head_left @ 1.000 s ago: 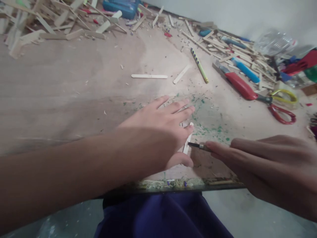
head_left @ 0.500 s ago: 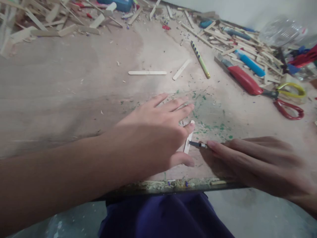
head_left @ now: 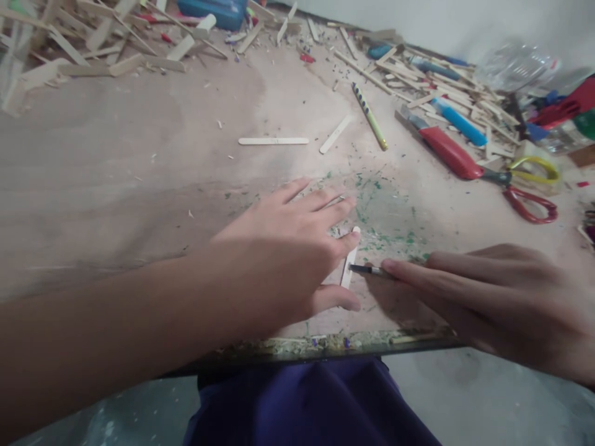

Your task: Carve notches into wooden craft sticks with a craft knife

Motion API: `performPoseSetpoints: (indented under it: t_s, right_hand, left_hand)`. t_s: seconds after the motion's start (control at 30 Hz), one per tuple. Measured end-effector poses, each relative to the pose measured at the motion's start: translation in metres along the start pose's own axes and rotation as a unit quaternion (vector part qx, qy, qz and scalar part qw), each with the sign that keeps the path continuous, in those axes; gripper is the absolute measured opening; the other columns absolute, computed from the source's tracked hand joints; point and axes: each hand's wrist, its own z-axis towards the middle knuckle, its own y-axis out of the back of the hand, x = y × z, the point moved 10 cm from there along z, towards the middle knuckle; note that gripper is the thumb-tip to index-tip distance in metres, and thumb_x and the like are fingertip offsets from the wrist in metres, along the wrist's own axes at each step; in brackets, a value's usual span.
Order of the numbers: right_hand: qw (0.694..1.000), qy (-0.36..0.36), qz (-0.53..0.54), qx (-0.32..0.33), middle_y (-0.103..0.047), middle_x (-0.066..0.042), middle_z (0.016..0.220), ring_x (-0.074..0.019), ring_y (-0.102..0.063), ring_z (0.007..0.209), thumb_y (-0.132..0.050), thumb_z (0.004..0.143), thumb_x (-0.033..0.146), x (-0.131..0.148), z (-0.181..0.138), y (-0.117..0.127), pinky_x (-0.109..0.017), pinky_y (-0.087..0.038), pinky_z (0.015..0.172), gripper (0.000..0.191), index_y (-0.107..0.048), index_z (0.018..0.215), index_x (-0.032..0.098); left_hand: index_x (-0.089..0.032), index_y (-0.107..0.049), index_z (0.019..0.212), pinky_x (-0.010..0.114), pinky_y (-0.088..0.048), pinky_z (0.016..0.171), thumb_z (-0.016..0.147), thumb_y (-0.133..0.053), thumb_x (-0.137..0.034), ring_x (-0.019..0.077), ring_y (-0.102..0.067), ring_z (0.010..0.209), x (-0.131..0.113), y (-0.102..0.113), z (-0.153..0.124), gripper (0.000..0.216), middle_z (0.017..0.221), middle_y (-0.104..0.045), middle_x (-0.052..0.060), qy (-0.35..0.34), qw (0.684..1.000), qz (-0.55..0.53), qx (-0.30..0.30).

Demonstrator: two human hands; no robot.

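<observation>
On the bench [head_left: 116,142], near its front edge, we have a pale stick [head_left: 346,272] under our left hand [head_left: 302,241], which lies palm down with its fingers spread wide, the index finger [head_left: 348,241] on the stick's far end and the thumb [head_left: 341,297] across the near end. Our right hand [head_left: 488,297] has its fingers closed around a slim tool [head_left: 365,269], whose dark tip meets the stick about midway, between that index finger and thumb. The likeliest trouble, we judge, is a slip: if the tip skids off the narrow wood under too much push, it could run into our left hand, since it points that way. The stick might also swivel if our index finger lifts, or split if the tip digs too deep. As for writing, we can read none. The crosswise stick [head_left: 273,141] bears a faint mark at its middle, and the slanted stick [head_left: 334,134] seems to have one too, both too small to make out. The spotted pencil [head_left: 369,118] shows no wording we can tell, and the clear bottle [head_left: 518,65] has only a small reddish patch, no legible brand.
</observation>
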Motion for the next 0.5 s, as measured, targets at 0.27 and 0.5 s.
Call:
performPoseSetpoints:
  t_s: [0.27, 0.5]
  right_hand:
    - [0.999, -0.026, -0.027, 0.015, -0.064, 0.005, 0.075, -0.0184, -0.050, 0.051, -0.053, 0.110, 0.004, 0.013, 0.019, 0.018, -0.049, -0.025, 0.055, 0.044, -0.071, 0.142, 0.029]
    - [1.000, -0.014, -0.011, 0.015, -0.065, 0.005, 0.076, -0.0174, -0.052, 0.054, -0.052, 0.113, 0.005, 0.013, 0.022, 0.020, -0.045, -0.030, 0.055, 0.032, -0.070, 0.126, 0.028]
  left_hand:
    - [-0.020, -0.086, 0.153, 0.062, -0.043, 0.146, 0.115, -0.078, -0.068, 0.0415, -0.061, 0.172, -0.002, 0.000, 0.001, 0.061, 0.178, -0.069, 0.020, 0.006, 1.000, 0.005, 0.018]
    - [-0.019, -0.087, 0.150, 0.068, -0.041, 0.147, 0.116, -0.079, -0.063, 0.0438, -0.059, 0.173, -0.003, 0.000, 0.003, 0.057, 0.179, -0.068, 0.023, 0.001, 1.000, 0.010, 0.021]
